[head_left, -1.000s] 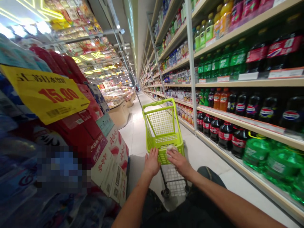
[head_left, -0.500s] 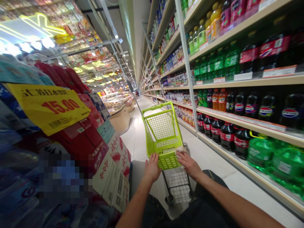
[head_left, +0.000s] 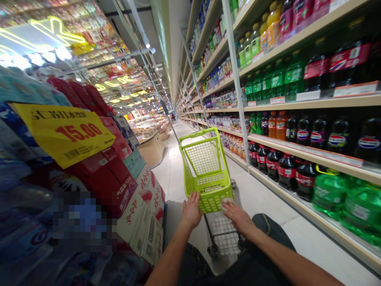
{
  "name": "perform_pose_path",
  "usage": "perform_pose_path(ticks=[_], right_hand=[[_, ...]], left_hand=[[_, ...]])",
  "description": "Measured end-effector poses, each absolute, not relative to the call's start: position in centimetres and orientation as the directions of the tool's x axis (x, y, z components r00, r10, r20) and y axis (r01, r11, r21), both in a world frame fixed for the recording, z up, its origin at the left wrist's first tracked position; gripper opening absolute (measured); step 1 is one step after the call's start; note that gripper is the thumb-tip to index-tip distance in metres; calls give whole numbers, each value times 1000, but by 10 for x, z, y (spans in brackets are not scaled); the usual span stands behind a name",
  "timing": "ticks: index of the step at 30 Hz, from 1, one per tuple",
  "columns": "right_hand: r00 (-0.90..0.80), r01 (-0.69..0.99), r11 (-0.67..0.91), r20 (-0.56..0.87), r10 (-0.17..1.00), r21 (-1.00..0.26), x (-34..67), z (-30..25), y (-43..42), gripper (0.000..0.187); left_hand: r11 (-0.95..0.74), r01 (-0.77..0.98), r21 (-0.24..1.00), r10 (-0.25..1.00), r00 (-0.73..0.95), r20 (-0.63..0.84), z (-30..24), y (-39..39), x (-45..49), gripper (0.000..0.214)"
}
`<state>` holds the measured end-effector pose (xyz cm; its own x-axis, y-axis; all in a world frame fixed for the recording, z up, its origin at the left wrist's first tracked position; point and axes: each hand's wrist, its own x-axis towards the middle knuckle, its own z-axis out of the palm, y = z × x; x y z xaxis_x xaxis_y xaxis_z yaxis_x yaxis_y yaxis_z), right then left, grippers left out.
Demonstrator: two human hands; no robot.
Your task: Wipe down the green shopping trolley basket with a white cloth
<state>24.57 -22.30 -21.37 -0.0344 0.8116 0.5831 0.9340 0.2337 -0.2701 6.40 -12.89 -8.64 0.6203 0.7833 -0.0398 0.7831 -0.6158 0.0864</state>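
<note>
A lime-green shopping cart point(head_left: 212, 186) stands before me, its plastic basket above a wire lower rack point(head_left: 224, 236). My left hand point(head_left: 192, 210) is at the basket's near left corner, with the fingers on the near wall and the thumb apart on the left side. In my right hand point(head_left: 238, 216) is a crumpled whitish cloth point(head_left: 227, 201), pressed under the fingertips at the lower right part of the same near wall. The palm hides part of the cloth. The visible part of the basket holds no goods.
On the right run long shelves point(head_left: 297, 104) of soda bottles. Stacked drink cartons point(head_left: 143, 210) rise close on the left, with a yellow price sign point(head_left: 74, 135) above. The tiled aisle point(head_left: 175, 151) leads ahead past display counters point(head_left: 150, 149).
My right hand has slid down from the basket's right rim to its lower wall with the cloth. The left hand stays at its corner. My right knee shows more.
</note>
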Motion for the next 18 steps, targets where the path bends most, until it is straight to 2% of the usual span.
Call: perform_pose_path(ticks=[3,7,9,14,18], right_hand=[[-95,931,278,580,809,-236,231,-219,-225,56],[-191,907,387,658,729,-166,198,-172,-200,50],[-213,904,398,642,737,-157,189,-164,-187,44],[-203,925,337,521,829,-175,193,-216,-191,27],[-238,912,384,578,781,-144,188,-209,-191,29]], left_hand=[[-621,782,53,779,623,-63,-86,-124,62,71],[-644,765,11,764,644,-35,-86,-114,55,64],[-616,787,2,787,616,-13,-86,-111,50,64],[-597,801,42,802,598,6,-88,-110,45,69],[-610,785,106,791,612,20,-88,-108,45,68]])
